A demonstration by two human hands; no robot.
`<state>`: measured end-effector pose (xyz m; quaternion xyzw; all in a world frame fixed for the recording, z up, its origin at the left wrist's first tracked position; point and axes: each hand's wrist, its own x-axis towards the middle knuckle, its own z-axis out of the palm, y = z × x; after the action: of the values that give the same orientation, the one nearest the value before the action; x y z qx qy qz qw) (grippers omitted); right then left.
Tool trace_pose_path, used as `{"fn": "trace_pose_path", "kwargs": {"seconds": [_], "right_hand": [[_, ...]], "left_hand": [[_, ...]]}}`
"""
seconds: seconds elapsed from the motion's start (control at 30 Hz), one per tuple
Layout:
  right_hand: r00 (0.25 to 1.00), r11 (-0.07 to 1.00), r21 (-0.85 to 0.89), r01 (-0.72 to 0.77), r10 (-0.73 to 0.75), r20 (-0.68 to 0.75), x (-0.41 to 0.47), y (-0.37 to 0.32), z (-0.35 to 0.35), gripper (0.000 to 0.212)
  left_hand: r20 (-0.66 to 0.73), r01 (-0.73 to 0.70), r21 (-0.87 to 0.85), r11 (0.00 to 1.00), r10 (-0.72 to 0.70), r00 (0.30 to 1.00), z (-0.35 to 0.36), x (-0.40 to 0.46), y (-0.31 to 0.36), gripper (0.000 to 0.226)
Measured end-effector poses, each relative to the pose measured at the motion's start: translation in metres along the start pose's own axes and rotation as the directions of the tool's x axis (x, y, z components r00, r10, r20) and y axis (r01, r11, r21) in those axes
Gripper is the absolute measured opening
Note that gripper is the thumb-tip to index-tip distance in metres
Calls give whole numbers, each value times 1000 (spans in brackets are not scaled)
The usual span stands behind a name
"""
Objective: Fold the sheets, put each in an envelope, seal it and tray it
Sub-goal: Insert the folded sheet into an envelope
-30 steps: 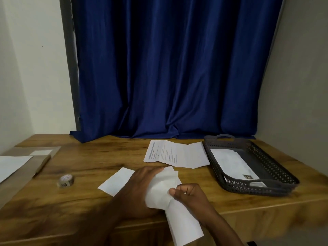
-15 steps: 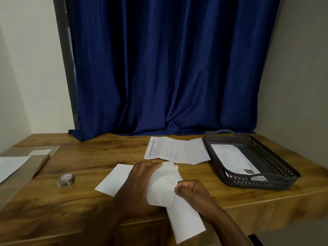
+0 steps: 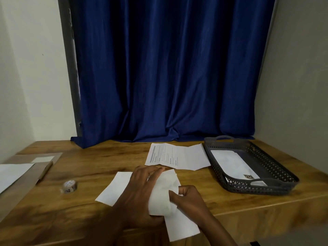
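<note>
At the table's near edge my left hand (image 3: 140,196) grips a white envelope (image 3: 182,226) whose lower end hangs past the edge. My right hand (image 3: 188,199) pinches a folded white sheet (image 3: 163,190) at the envelope's mouth. Under my left hand lies another white envelope or paper (image 3: 115,189), flat on the wood. Farther back a printed sheet (image 3: 177,156) with fold creases lies open. At the right a dark perforated tray (image 3: 266,185) holds a white envelope (image 3: 232,164).
A small roll of tape (image 3: 68,186) sits left of my hands. At the far left a brown envelope or folder (image 3: 33,167) lies with white paper (image 3: 10,174) on it. A blue curtain (image 3: 168,71) hangs behind the table.
The folded sheet has shifted a little between my hands and my right hand has moved slightly toward the envelope's mouth. The view has tilted up a bit.
</note>
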<state>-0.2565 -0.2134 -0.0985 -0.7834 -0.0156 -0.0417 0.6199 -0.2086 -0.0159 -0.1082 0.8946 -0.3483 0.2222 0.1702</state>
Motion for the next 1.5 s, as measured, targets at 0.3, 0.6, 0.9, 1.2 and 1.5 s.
{"fn": "trace_pose_path", "kwargs": {"seconds": [0.3, 0.6, 0.9, 1.2, 1.5], "right_hand": [[995, 997, 19, -75, 76, -66, 12, 3, 0, 55], [991, 996, 24, -86, 88, -103, 11, 1, -1, 49], [999, 998, 28, -53, 53, 8, -4, -9, -14, 21], [979, 941, -297, 162, -190, -68, -32, -18, -83, 77], [991, 837, -534, 116, -66, 112, -42, -41, -98, 17]], "left_hand": [[105, -25, -151, 988, 42, 994, -9, 0, 2, 125], [136, 15, -196, 981, 12, 991, -9, 3, 2, 113], [110, 44, -203, 978, -22, 994, -4, 2, 2, 98], [26, 76, -157, 985, -73, 997, -9, 3, 1, 102], [-139, 104, -28, 994, -107, 984, -4, 5, -1, 106]]}}
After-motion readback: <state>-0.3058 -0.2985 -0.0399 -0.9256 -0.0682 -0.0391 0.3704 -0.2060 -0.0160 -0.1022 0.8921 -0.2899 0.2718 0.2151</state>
